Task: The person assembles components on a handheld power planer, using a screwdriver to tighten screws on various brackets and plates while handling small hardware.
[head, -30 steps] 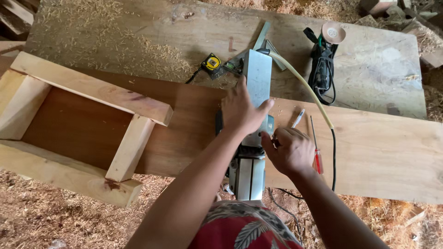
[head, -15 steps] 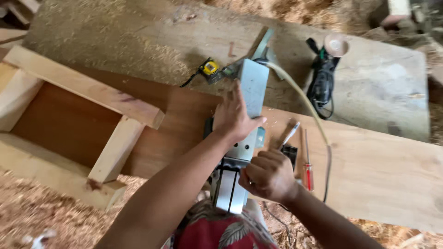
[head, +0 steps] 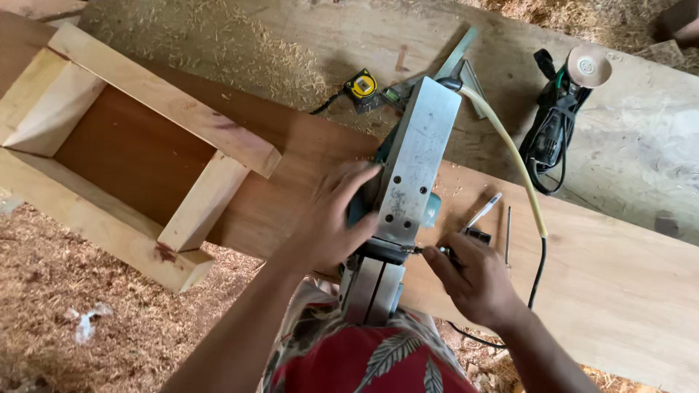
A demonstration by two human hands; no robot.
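Observation:
An electric hand planer (head: 408,175) lies upside down on a wide reddish plank (head: 619,291), its flat metal sole facing up. My left hand (head: 331,218) grips the planer's left side and steadies it. My right hand (head: 473,280) pinches a small tool (head: 435,252) whose tip meets the planer near the blade slot. A cream hose and a black cord (head: 520,182) trail from the planer's far end to the right.
A yellow tape measure (head: 360,85) lies beyond the planer. A black angle grinder with a sanding disc (head: 564,109) rests at the right. A pen (head: 483,211) and a thin rod lie near my right hand. An open wooden frame (head: 145,153) sits left. Sawdust covers the floor.
The view has shifted closer over the planer. My left hand slid from the sole's top to its left side. My right hand moved in, the tool now at the blade slot.

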